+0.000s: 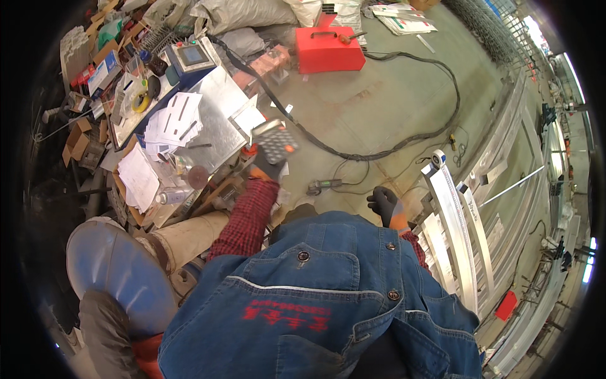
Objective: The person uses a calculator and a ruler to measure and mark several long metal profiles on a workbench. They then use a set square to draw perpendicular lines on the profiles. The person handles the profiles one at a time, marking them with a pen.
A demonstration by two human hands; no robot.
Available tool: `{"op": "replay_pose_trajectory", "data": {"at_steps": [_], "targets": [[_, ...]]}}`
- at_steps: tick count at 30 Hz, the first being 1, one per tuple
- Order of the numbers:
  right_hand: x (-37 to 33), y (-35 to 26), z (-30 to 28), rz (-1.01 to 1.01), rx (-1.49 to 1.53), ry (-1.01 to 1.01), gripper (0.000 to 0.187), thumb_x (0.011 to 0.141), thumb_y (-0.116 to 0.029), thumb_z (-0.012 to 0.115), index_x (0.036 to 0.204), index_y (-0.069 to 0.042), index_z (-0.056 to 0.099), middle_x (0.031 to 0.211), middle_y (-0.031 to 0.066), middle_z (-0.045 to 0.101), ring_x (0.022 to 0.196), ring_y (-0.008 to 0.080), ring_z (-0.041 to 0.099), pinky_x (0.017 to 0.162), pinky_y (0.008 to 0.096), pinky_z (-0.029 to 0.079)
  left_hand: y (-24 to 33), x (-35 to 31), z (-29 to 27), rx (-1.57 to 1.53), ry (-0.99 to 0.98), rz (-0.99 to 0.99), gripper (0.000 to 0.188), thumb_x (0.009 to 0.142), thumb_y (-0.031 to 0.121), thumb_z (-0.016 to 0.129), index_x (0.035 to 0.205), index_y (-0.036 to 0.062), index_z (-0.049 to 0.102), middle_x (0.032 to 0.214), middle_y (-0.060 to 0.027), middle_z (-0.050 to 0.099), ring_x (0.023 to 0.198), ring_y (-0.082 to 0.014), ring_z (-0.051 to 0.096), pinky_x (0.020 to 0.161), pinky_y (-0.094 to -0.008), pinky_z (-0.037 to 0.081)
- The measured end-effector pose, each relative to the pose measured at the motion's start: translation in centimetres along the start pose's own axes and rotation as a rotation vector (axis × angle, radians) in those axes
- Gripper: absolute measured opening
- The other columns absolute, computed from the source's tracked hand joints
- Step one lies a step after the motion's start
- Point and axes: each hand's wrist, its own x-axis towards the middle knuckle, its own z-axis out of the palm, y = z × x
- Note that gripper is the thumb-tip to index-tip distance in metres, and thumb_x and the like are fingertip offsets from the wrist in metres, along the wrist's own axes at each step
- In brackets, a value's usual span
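Observation:
My left hand (270,168), in a dark glove with orange on it, grips a grey calculator (278,146) with rows of dark buttons, slightly smeared by motion. It is held at the right end of a metal-topped workbench (214,107), by some white papers there. My right hand (386,203), also in a dark glove with an orange cuff, hangs over the floor with its fingers loosely curled, and I see nothing in them. On the floor between the hands lies an angle grinder (324,186) with its cord. A tape measure (438,158) sits on the end of long metal profiles (456,215) to the right.
Loose papers (173,120), a control box with a screen (191,55) and a bottle (169,198) stand on the bench. A thick black cable (372,156) loops across the floor. Beyond it is a red toolbox (328,54). A blue round-topped stool (120,271) stands at lower left.

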Motion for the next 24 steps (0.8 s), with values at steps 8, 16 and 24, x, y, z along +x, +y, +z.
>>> {"op": "replay_pose_trajectory", "data": {"at_steps": [8, 16, 24], "targets": [[-2.4, -0.1, 2.3, 0.125, -0.211, 0.004, 0.051, 0.105, -0.036, 0.070, 0.136, 0.005, 0.068, 0.109, 0.0159, 0.080, 0.094, 0.0214, 0.077, 0.082, 0.0344, 0.060, -15.7, 6.4, -10.7, 0.289, 0.058, -0.407, 0.047, 0.112, 0.045, 0.057, 0.140, 0.0091, 0.066, 0.126, -0.0100, 0.077, 0.113, -0.0259, 0.076, 0.097, -0.0384, 0.063], [-2.9, 1.5, 3.7, 0.237, -0.330, 0.048, 0.059, 0.104, -0.039, 0.074, 0.142, 0.005, 0.065, 0.108, 0.0168, 0.080, 0.097, 0.0238, 0.079, 0.086, 0.0356, 0.060, -23.5, 13.4, -13.6, 0.470, -0.027, -0.282, 0.048, 0.109, 0.044, 0.061, 0.142, 0.0097, 0.067, 0.130, -0.0115, 0.077, 0.117, -0.0289, 0.076, 0.099, -0.0407, 0.062], [-3.3, 2.6, 3.7, 0.204, -0.316, 0.021, 0.058, 0.113, -0.037, 0.066, 0.154, 0.003, 0.059, 0.122, 0.0160, 0.077, 0.104, 0.0241, 0.074, 0.091, 0.0361, 0.058, -31.1, 16.5, -14.8, 0.752, -0.051, 0.094, 0.049, 0.106, 0.043, 0.066, 0.143, 0.0103, 0.067, 0.133, -0.0130, 0.076, 0.120, -0.0319, 0.075, 0.102, -0.0429, 0.061]]}}
